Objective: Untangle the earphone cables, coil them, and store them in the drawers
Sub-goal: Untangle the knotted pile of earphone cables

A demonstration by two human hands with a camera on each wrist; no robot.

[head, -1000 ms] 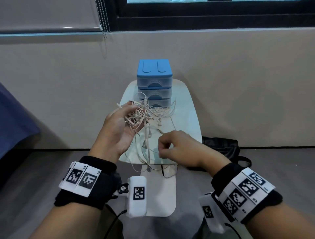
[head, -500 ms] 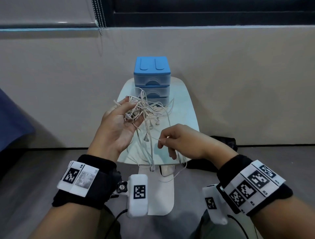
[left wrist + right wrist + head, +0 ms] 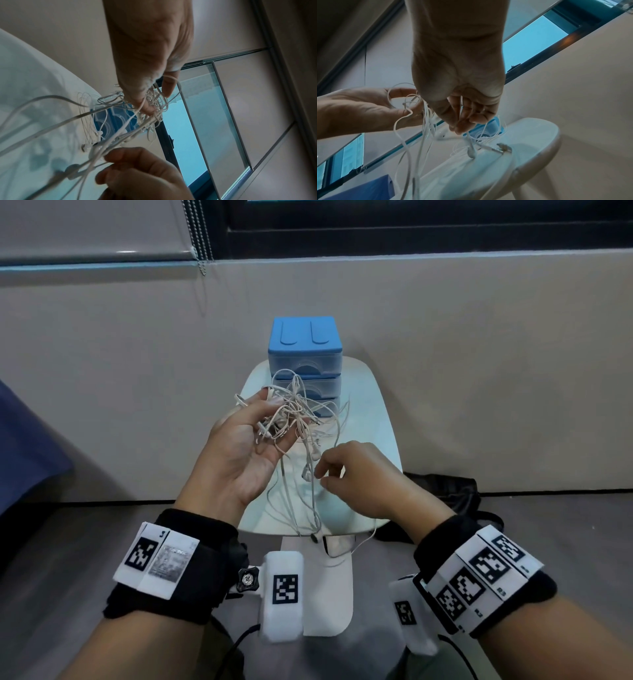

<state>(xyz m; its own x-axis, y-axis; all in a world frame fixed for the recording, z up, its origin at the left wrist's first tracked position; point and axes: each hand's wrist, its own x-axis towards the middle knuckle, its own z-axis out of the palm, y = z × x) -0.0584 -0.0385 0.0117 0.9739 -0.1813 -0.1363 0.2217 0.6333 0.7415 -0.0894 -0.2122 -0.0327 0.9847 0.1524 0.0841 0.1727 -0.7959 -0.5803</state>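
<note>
White tangled earphone cables (image 3: 294, 419) sit bunched in the palm-up left hand (image 3: 239, 453), fingers curled round the knot. Loose strands dangle over the pale oval table (image 3: 373, 419). Right hand (image 3: 359, 474) pinches 1 strand; blue 3-drawer plastic box (image 3: 305, 344) behind, drawers closed.

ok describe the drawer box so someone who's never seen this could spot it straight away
Find the small white table against the beige wall. At its far end stands the drawer unit, behind the tangle of earphone cables that the left hand holds up. It is the only blue thing on the table: a solid blue lid over stacked translucent drawers, all closed.
</note>
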